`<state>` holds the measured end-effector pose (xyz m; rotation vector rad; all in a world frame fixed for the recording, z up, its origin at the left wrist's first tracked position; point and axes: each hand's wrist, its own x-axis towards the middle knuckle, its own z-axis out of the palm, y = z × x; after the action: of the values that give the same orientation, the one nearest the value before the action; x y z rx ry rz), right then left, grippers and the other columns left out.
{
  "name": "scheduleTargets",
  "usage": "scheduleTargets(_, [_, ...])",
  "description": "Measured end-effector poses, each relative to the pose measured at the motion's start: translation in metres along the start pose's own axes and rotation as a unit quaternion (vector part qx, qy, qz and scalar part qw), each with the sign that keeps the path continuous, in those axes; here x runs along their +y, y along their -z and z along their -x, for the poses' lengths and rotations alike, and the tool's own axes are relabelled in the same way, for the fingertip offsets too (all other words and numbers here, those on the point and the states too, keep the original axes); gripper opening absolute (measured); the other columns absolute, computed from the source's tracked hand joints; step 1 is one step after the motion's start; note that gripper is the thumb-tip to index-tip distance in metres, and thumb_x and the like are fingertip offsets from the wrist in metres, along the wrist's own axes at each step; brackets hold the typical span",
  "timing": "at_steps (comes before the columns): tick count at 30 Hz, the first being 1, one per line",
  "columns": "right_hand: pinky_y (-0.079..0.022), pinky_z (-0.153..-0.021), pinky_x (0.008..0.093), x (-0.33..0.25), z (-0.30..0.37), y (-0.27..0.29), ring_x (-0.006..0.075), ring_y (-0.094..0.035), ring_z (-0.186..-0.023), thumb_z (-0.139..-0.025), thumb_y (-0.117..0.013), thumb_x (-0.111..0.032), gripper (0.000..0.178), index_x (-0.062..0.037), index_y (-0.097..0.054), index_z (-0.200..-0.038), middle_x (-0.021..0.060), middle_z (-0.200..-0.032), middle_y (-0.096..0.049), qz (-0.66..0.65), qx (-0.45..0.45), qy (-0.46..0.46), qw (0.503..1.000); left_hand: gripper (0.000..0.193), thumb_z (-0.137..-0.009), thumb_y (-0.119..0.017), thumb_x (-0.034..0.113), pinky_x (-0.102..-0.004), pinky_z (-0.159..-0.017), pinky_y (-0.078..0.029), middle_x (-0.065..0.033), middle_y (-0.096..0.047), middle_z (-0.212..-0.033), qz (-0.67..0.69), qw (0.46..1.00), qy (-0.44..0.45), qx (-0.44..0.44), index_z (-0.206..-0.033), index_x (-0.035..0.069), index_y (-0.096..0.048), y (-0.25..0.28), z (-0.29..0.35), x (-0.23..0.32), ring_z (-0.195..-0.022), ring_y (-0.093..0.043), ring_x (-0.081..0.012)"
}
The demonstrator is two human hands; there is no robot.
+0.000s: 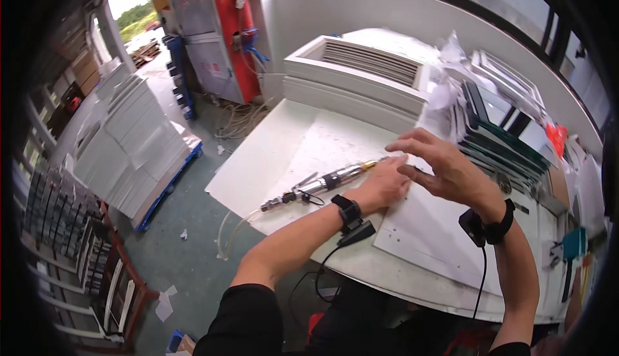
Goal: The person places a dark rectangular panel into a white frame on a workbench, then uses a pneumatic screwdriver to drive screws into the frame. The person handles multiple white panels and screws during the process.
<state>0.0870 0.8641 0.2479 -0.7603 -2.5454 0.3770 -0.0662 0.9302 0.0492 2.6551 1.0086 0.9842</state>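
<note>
A metal air screwdriver [329, 180] with a brass-coloured front end lies on the white worktable [258, 153], its hose trailing off the table's left edge. My left hand [387, 183] is at the tool's tip, back of the hand up and fingers bent together. What those fingers hold, if anything, is hidden. Above and to the right, my right hand [445, 166] hovers with fingers curved and apart, nothing visible between them. Under my hands a flat white panel [438, 243] lies on the table, with a few tiny dark specks on it.
White louvred frames [354, 75] are stacked at the table's back. Dark-edged glass panes [496, 137] pile up at the right, near a teal tool [574, 243]. On the floor at left stand white panels [135, 143] on a blue pallet and a rack [97, 272] of strips.
</note>
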Motion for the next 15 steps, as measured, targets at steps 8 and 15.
scheduleTargets(8, [-0.057,-0.087,0.0359,-0.004,0.325,0.078,0.0274,-0.069,-0.106,-0.102,-0.062,-0.018,0.032,-0.0048,-0.067,-0.131,0.0165,-0.117,-0.071,0.155,0.277,-0.461,0.829,0.054,-0.098,-0.059,0.028,-0.05,-0.12,-0.033,-0.0337,-0.048,-0.149,0.028,0.992,0.056,-0.113,-0.145,0.002,-0.053,0.021,-0.028,0.059,-0.141,-0.044,-0.0479])
scheduleTargets(15, [-0.048,-0.101,0.048,-0.039,0.401,-0.022,0.0432,-0.061,-0.115,-0.095,-0.066,-0.023,0.048,0.0059,-0.059,-0.132,0.0262,-0.124,-0.066,0.222,0.235,-0.556,0.766,0.055,-0.097,-0.06,0.028,-0.0506,-0.12,-0.032,-0.0323,-0.044,-0.153,0.045,0.989,0.035,-0.138,-0.148,0.005,-0.052,0.016,-0.02,0.065,-0.143,-0.041,-0.0467])
